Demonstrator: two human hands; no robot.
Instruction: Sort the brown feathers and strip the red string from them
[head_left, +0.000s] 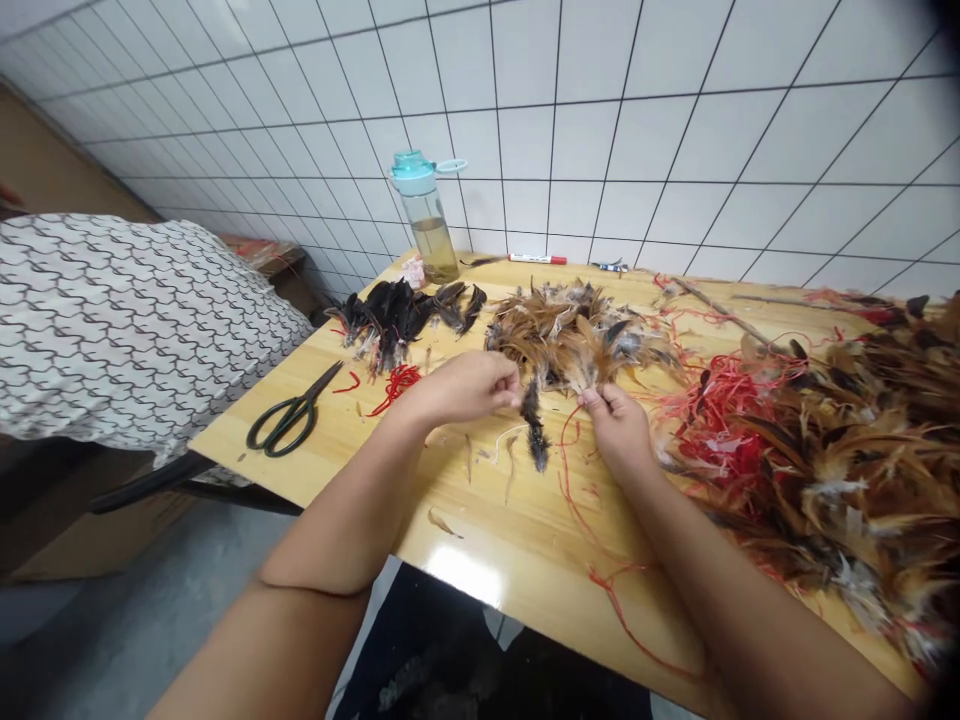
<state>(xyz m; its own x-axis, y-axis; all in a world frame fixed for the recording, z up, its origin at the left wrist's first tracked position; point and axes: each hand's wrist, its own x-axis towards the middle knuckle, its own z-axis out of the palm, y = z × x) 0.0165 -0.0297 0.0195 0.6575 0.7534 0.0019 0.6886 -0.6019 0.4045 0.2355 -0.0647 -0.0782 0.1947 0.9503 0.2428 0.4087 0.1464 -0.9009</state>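
Observation:
My left hand [484, 385] is closed above the table, fingers curled in; whatever it may hold is too small to make out. A fluffy dark feather [535, 430] lies just right of it. My right hand [621, 425] pinches light brown feathers [583, 365] by their lower ends, at the near edge of a pile of brown feathers [555, 320]. A red string [567, 490] runs down from its fingertips across the wood. Bundles of black feathers [394, 315] and short red strings [396, 388] lie left of the pile.
Black-handled scissors [289, 415] lie on the wooden table [337, 470] at left. A water bottle [431, 225] and a red-and-white marker [537, 259] are by the tiled wall. A large brown feather heap [862, 450] and tangled red strings [724, 400] cover the right. Patterned cloth [135, 330] hangs at left.

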